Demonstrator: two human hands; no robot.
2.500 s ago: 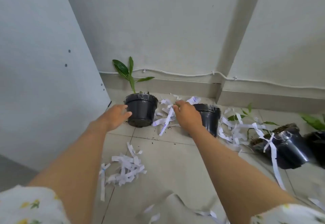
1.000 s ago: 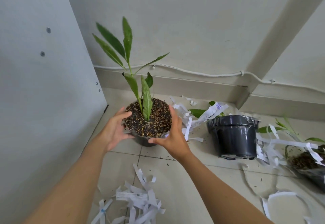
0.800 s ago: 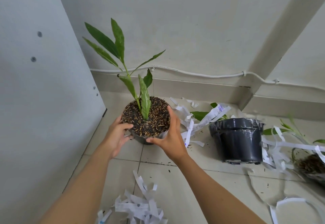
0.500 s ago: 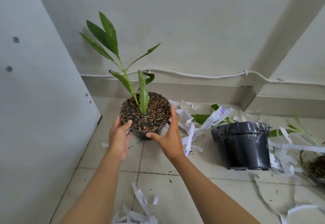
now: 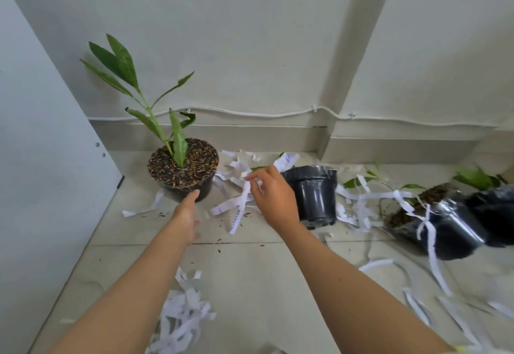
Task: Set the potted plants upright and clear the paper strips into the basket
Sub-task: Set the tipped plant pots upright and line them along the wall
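Observation:
A black pot (image 5: 200, 191) with a green leafy plant (image 5: 178, 145) stands upright on the tiled floor at the left. My left hand (image 5: 185, 214) is open, its fingertip right at the pot's lower wall. My right hand (image 5: 274, 198) is open with fingers apart, over white paper strips (image 5: 239, 200) lying between this pot and a second black pot (image 5: 314, 195), whose leaves lie behind it. A third pot (image 5: 447, 234) lies on its side with soil showing and strips draped over it. A fourth pot (image 5: 498, 209) is at the right edge. No basket is in view.
More strips lie in a pile near my arms (image 5: 180, 317) and scattered at the right (image 5: 358, 209). A grey panel (image 5: 41, 159) closes the left side. The wall's skirting carries a white cable (image 5: 278, 115), and a pillar corner (image 5: 325, 142) juts out behind the pots.
Both hands held the leafy pot and set it down at the left. They have let go, and my right hand has moved right to the strips beside it.

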